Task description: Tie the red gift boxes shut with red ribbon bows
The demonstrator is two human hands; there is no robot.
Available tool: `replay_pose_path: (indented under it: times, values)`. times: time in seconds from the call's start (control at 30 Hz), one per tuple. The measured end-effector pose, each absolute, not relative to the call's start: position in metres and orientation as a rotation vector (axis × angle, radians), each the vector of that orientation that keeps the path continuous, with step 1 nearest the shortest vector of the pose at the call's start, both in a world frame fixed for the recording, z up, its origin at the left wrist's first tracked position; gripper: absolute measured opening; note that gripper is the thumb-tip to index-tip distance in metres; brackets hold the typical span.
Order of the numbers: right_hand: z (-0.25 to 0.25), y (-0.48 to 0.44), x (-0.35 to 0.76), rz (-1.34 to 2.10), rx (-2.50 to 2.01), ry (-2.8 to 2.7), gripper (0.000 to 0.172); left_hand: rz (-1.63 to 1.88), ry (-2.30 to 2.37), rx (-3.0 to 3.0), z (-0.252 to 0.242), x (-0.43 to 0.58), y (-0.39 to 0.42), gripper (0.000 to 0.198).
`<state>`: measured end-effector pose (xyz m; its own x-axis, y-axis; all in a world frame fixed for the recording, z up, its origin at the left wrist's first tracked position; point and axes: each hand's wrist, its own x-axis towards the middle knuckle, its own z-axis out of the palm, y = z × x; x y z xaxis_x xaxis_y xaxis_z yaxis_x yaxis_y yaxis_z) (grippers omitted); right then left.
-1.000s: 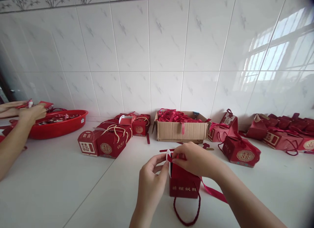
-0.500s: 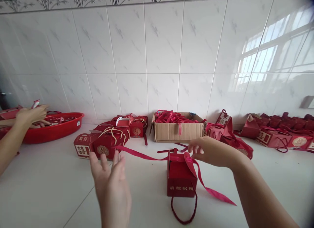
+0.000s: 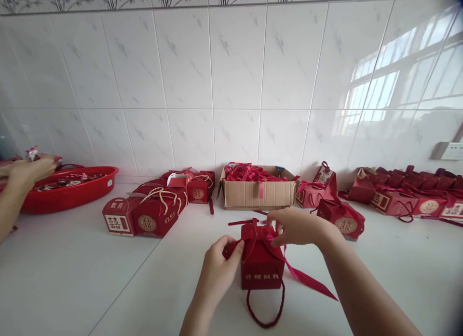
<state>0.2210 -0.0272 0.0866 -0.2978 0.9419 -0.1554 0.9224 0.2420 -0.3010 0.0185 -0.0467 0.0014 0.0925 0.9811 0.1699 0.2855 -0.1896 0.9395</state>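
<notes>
A small red gift box (image 3: pixel 262 273) with gold characters stands upright in front of me. Its dark red cord handle (image 3: pixel 265 324) loops down onto the counter. My left hand (image 3: pixel 219 263) is at the box's left flap, thumb and fingers closed on red ribbon, mostly hidden by them. At the top right flap, the curled fingers of my right hand (image 3: pixel 292 227) pinch the bright pink-red ribbon (image 3: pixel 307 279) where it passes through. Its loose tail trails to the right on the counter. My right fingertips are partly hidden.
Behind the box stands a cardboard box (image 3: pixel 258 195) full of red ribbons. Finished-looking red boxes (image 3: pixel 147 223) sit left, and more (image 3: pixel 398 203) line the right. Far left, another person's hand (image 3: pixel 31 172) holds a small wrapped item over a red basin (image 3: pixel 68 196).
My left hand has moved right from the outstretched ribbon end to the box, its fingers closing. The ribbon's left stretch has been drawn in. My right hand stays at the right flap.
</notes>
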Motion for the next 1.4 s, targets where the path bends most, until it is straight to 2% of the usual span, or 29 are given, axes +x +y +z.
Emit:
replay_pose_path:
  times: [0.37,0.5,0.63,0.8,1.0,1.3,1.4]
  values:
    - [0.082,-0.025,0.222,0.522,-1.758,-2.475,0.048,1.657,1.429,1.348,0.021,0.011,-0.054,0.033]
    - [0.084,-0.025,0.226,0.498,-1.811,-2.433,0.037,1.762,1.515,1.325,0.022,0.003,-0.052,0.033]
    - [0.088,-0.025,0.235,0.465,-1.876,-2.343,0.032,1.626,1.577,1.417,0.014,-0.005,-0.046,0.03]
    - [0.093,-0.028,0.243,0.448,-1.952,-2.233,0.036,1.502,1.705,1.532,0.004,-0.003,-0.043,0.019]
    - [0.096,-0.032,0.248,0.409,-1.925,-2.245,0.023,1.448,1.978,1.603,0.003,-0.001,-0.042,0.014]
    - [0.107,-0.044,0.254,0.493,-1.881,-2.169,0.02,1.416,1.617,1.486,0.002,0.002,-0.044,0.007]
    - [0.109,-0.05,0.258,0.476,-1.784,-2.19,0.023,1.452,1.579,1.428,0.005,0.003,-0.045,0.011]
